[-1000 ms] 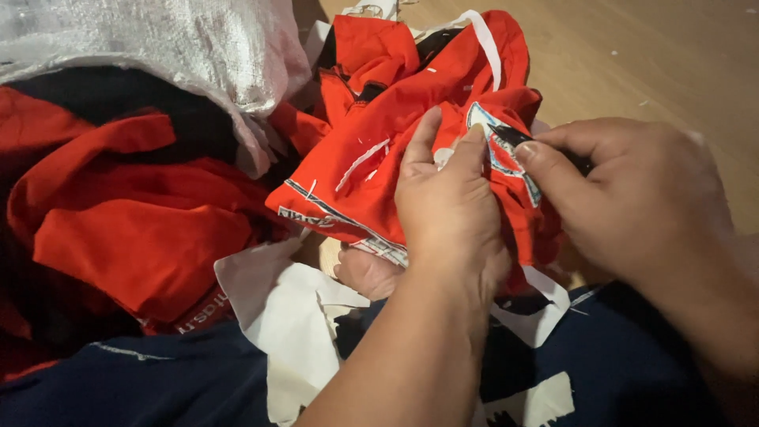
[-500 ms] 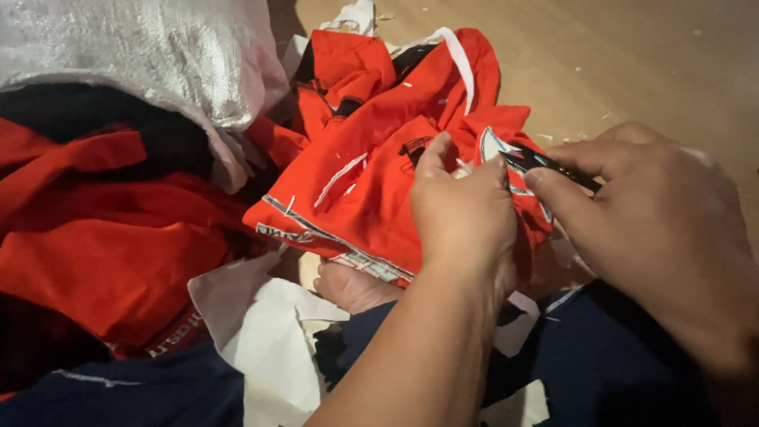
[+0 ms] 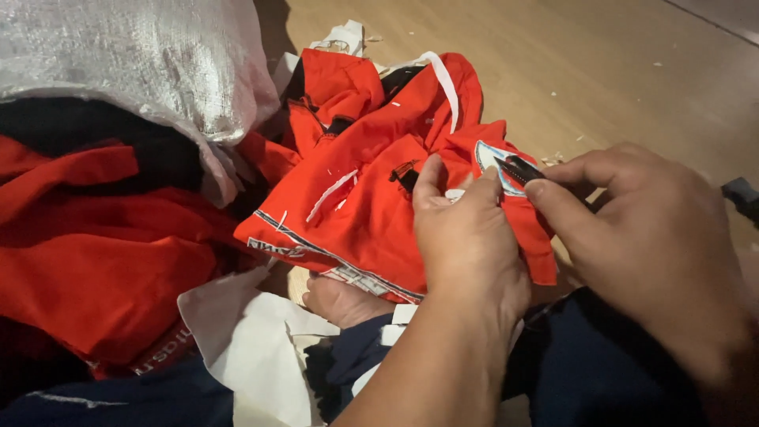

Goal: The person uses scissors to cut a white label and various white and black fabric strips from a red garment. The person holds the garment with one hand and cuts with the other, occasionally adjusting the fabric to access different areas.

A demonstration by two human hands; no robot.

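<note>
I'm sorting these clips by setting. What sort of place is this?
Probably an informal garment-sorting or textile workroom, worked on the floor. Heaped red clothes lie by a woven plastic sack on a wooden floor strewn with scraps.

Head camera, looking steeply down (single view), close over hands [image 3: 553, 253]

The right hand [image 3: 648, 253] hid most of the dark tool [image 3: 518, 168]. A dark object [image 3: 743, 198] at right was cut off by the edge. The sack [image 3: 134, 63] ran off at far left.
</note>
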